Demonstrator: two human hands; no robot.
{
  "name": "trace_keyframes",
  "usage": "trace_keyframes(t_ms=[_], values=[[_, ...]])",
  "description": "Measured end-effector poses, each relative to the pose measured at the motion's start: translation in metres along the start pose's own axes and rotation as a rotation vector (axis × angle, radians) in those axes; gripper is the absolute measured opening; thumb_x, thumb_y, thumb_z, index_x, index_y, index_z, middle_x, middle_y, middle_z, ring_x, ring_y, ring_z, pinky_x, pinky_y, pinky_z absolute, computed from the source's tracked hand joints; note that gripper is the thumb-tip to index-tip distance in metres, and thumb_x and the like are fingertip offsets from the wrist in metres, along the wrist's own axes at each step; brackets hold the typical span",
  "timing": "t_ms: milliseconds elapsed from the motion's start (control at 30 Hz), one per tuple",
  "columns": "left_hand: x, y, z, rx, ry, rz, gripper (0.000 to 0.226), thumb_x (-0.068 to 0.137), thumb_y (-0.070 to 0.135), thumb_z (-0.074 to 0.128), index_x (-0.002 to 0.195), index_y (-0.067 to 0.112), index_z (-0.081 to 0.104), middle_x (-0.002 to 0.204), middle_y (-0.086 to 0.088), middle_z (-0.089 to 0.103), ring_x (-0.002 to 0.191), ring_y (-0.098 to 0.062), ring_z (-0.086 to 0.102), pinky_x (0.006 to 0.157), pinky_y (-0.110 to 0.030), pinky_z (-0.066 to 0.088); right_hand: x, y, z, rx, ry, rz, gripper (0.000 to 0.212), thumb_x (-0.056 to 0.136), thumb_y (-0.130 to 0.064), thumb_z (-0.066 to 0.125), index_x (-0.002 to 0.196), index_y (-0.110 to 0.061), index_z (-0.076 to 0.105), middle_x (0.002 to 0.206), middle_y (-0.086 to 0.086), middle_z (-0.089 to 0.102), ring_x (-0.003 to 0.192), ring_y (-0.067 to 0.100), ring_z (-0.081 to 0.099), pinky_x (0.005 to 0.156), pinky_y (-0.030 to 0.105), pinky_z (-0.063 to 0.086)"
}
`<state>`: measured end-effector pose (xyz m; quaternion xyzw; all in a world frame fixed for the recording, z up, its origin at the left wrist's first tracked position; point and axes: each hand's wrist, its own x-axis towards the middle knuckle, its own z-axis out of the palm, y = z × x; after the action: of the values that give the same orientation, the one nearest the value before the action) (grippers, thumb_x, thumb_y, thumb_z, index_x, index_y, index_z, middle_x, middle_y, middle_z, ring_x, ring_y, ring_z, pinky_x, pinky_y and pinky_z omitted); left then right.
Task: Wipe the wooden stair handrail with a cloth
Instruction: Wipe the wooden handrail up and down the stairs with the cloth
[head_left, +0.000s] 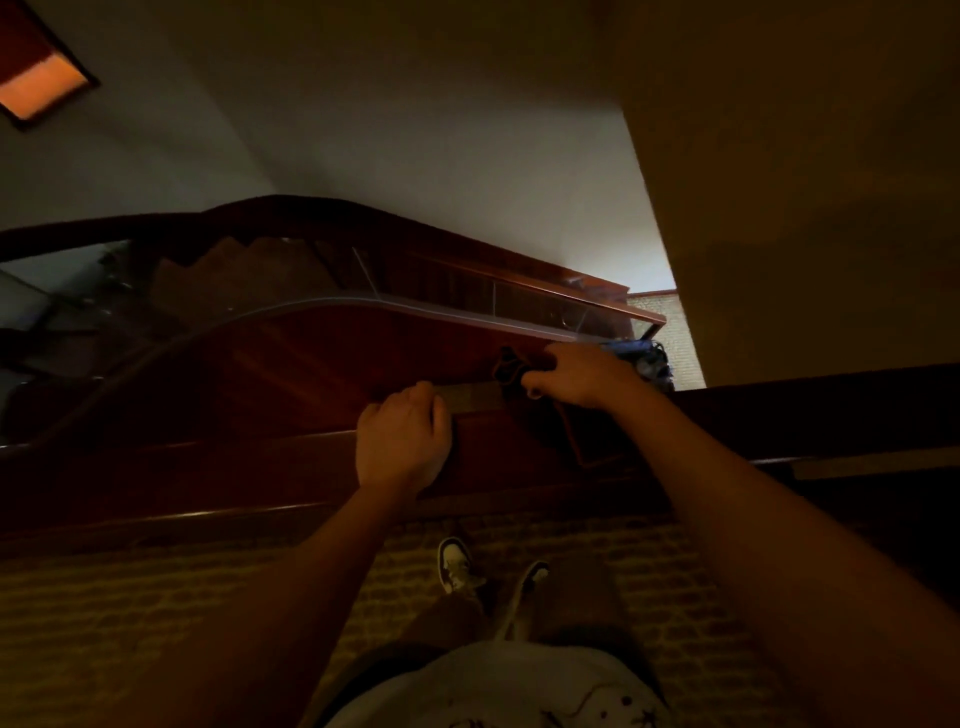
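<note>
- The right hand (584, 374) grips a dark cloth (511, 371), its fingers curled round the bunched fabric, pressing it against the top of the wooden handrail (311, 364).
- The left hand (402, 441) rests on the same handrail just left of the cloth, fingers bent over the wood's edge and holding nothing else.
- The handrail runs from the hands leftward in a broad curve, dark red-brown in dim light.
- Beyond the handrail, glass panels (519, 304) and a descending stair show.
- Below the handrail, nearer the person, lie patterned carpet (156, 597) and two sneakers (457, 564).
- Above the handrail rises a pale wall (415, 156).
</note>
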<state>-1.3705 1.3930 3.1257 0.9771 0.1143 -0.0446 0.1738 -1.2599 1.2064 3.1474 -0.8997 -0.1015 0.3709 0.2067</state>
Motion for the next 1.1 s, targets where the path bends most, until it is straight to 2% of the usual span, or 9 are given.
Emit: trace_keyframes(t_ms=[167,333,467,567,667,767,933,1000,1100], values=[[-0.002,-0.008,-0.001,-0.152,0.141,-0.098,0.016,0.093,0.012,0.041,0.097,0.006,0.055,0.087,-0.009,0.059,0.079,-0.027,0.057,0.070,-0.036,0.040,0.020,-0.065,0.038,0.087,-0.120,-0.166,0.030,0.075,-0.050,0.062,0.092,-0.027,0.056,0.084,-0.003,0.057,0.074,0.016,0.055,0.069,0.033,0.044],[-0.010,-0.006,-0.002,-0.006,0.286,-0.179,0.029,0.086,0.014,0.044,0.110,0.007,0.060,0.110,-0.012,0.059,0.107,-0.029,0.054,0.096,-0.040,0.035,0.010,-0.026,0.021,0.261,-0.152,-0.228,0.030,0.085,-0.041,0.059,0.109,-0.024,0.056,0.091,-0.002,0.068,0.084,0.014,0.064,0.078,0.032,0.050],[-0.016,-0.014,-0.002,-0.069,0.496,-0.669,0.036,0.090,0.017,0.047,0.124,0.004,0.049,0.140,-0.022,0.037,0.125,-0.034,0.042,0.102,-0.047,0.038,0.001,-0.002,0.000,0.337,-0.267,-0.292,0.042,0.092,-0.030,0.057,0.130,-0.024,0.043,0.073,-0.012,0.067,0.064,-0.003,0.064,0.055,0.010,0.045],[-0.014,-0.011,0.003,-0.314,0.622,-0.991,0.042,0.095,0.012,0.039,0.136,0.003,0.036,0.151,-0.019,0.015,0.128,-0.033,0.038,0.104,-0.044,0.037,0.001,-0.003,-0.006,0.269,-0.378,-0.362,0.065,0.087,-0.040,0.063,0.141,-0.029,0.029,0.097,-0.016,0.053,0.081,0.002,0.057,0.063,0.016,0.043],[-0.011,-0.012,0.015,-0.275,0.709,-0.990,0.043,0.091,0.000,0.031,0.133,-0.005,0.040,0.147,-0.022,0.025,0.129,-0.035,0.036,0.105,-0.048,0.035,0.011,-0.019,0.003,0.304,-0.464,-0.413,0.071,0.077,-0.045,0.072,0.134,-0.036,0.030,0.108,-0.011,0.054,0.097,0.010,0.056,0.074,0.023,0.047],[-0.009,-0.019,0.022,-0.289,0.760,-1.029,0.046,0.083,0.000,0.027,0.124,-0.007,0.046,0.136,-0.023,0.040,0.122,-0.035,0.041,0.101,-0.050,0.036,0.031,-0.043,0.019,0.321,-0.501,-0.448,0.074,0.076,-0.040,0.075,0.137,-0.029,0.035,0.112,-0.010,0.055,0.100,0.010,0.057,0.081,0.027,0.047],[-0.010,-0.018,0.022,-0.252,0.791,-0.991,0.031,0.090,0.006,0.048,0.120,-0.003,0.050,0.132,-0.017,0.042,0.115,-0.028,0.045,0.091,-0.031,0.038,0.062,-0.123,0.061,0.386,-0.685,-0.537,0.057,0.084,-0.025,0.068,0.132,-0.018,0.039,0.084,-0.004,0.069,0.082,0.011,0.066,0.091,0.036,0.049],[-0.011,-0.016,0.020,-0.235,0.776,-0.982,0.031,0.093,0.011,0.048,0.121,-0.002,0.050,0.133,-0.016,0.041,0.114,-0.026,0.046,0.088,-0.026,0.037,0.069,-0.139,0.067,0.401,-0.729,-0.568,0.059,0.084,-0.026,0.067,0.136,-0.017,0.039,0.098,-0.004,0.065,0.092,0.013,0.065,0.085,0.034,0.051],[-0.010,-0.013,0.015,-0.248,0.766,-1.009,0.034,0.092,0.012,0.044,0.123,-0.003,0.049,0.136,-0.017,0.040,0.117,-0.028,0.045,0.094,-0.032,0.039,0.072,-0.118,0.052,0.443,-0.797,-0.546,0.044,0.089,-0.020,0.062,0.128,-0.020,0.041,0.071,-0.008,0.066,0.063,0.000,0.065,0.061,0.018,0.049]])
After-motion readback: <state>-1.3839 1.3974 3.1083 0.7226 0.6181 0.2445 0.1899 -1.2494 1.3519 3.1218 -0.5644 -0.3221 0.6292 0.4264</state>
